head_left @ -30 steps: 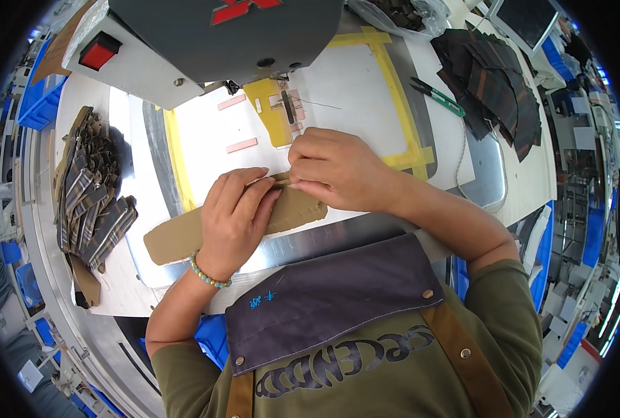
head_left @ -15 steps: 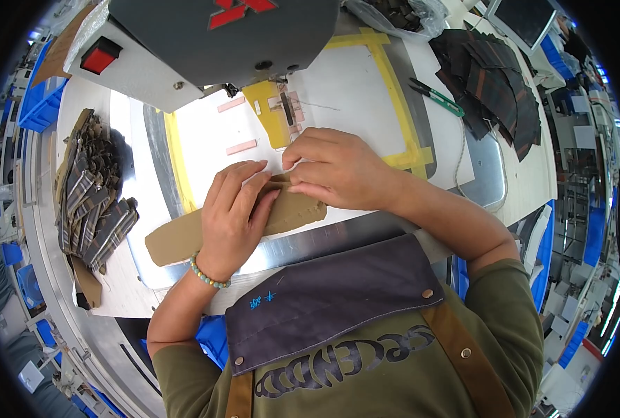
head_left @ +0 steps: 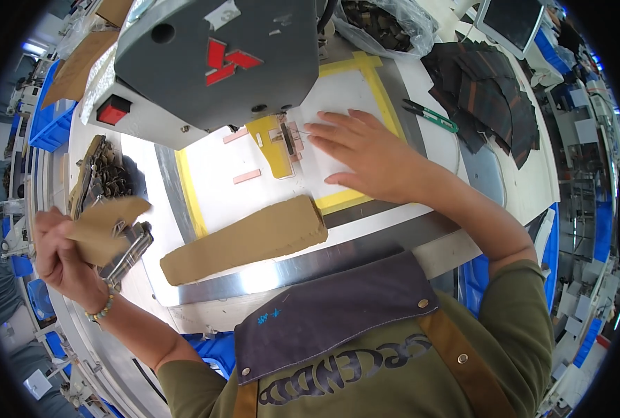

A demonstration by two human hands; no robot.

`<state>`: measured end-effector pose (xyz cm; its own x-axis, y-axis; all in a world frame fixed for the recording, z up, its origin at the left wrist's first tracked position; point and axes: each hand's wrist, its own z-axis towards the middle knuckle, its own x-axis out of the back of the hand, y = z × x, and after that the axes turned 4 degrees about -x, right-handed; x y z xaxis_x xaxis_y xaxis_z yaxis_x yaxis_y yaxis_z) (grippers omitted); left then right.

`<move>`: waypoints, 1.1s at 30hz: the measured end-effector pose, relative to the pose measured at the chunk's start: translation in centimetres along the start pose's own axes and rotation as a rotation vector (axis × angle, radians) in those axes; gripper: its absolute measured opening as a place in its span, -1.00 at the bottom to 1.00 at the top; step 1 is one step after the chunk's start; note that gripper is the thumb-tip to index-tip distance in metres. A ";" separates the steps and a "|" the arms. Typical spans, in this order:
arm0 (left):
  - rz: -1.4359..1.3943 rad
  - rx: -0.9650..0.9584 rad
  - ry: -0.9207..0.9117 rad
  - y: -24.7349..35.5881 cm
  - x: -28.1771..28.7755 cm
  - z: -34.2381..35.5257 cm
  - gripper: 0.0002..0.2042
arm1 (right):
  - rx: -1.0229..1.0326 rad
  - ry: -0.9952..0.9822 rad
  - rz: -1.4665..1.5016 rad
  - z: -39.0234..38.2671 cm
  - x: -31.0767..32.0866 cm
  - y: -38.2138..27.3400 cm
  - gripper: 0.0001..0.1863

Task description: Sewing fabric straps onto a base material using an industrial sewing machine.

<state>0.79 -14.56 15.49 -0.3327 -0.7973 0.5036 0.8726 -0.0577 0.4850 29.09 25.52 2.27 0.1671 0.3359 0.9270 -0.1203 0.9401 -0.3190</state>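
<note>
At the left, my left hand (head_left: 66,258) grips a tan fabric piece (head_left: 104,226), slightly blurred, over a pile of plaid and tan pieces (head_left: 111,172). My right hand (head_left: 365,157), fingers spread, rests on or just over the white plate (head_left: 209,202), right of a yellow template (head_left: 273,157) with pink pads around it under the machine head. Its fingertips are close to the template. A long tan piece (head_left: 243,244) lies by itself along the plate's front edge.
A grey machine head (head_left: 170,70) overhangs the plate. Green snips (head_left: 435,118) lie beside dark plaid pieces (head_left: 487,97) at the right. A plastic bag of pieces (head_left: 379,24) and a monitor (head_left: 505,24) stand behind. Blue bins (head_left: 52,122) and cardboard (head_left: 80,66) sit back left.
My left hand left the long tan piece, moved left and now holds another tan piece. My right hand let go, opened and moved up and right. The view has shifted slightly.
</note>
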 end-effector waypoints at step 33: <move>-0.151 0.765 -0.276 -6.6 -21.9 -2.1 -0.81 | -0.096 -0.013 -0.451 1.5 0.5 5.1 -0.28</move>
<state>3.10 2.04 -0.24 -0.5897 -0.6319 0.5030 0.3600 0.3519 0.8641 27.12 30.37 1.36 0.1694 -0.1086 0.9795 0.0535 0.9935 0.1009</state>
